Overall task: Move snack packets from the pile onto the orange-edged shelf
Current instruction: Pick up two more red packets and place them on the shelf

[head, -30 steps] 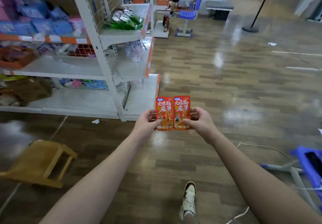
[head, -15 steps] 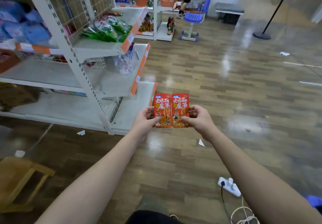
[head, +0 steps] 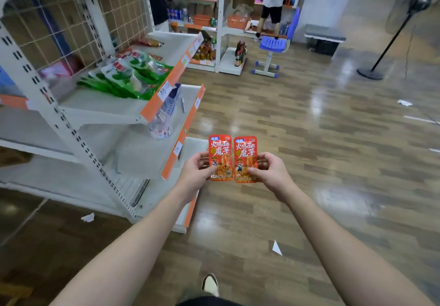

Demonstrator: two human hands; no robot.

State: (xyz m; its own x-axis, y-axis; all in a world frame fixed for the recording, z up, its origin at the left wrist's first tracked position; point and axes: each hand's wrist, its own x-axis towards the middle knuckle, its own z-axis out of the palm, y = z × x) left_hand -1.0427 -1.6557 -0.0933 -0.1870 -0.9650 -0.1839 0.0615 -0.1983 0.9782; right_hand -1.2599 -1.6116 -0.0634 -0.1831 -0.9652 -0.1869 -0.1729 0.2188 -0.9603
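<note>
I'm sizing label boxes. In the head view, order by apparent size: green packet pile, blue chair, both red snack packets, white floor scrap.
1. green packet pile
2. blue chair, farther off
3. left red snack packet and right red snack packet: alike, tied
4. white floor scrap

You hold two flat, glossy orange-red foil snack packets [head: 220,153] upright and side by side, printed faces toward you and edges nearly touching. Your left hand [head: 195,171] pinches the left packet [head: 220,146] at its lower left edge. Your right hand [head: 270,172] pinches the right packet [head: 245,148] at its lower right. The white metal shelf with an orange front edge [head: 170,165] lies just left of your left hand.
</note>
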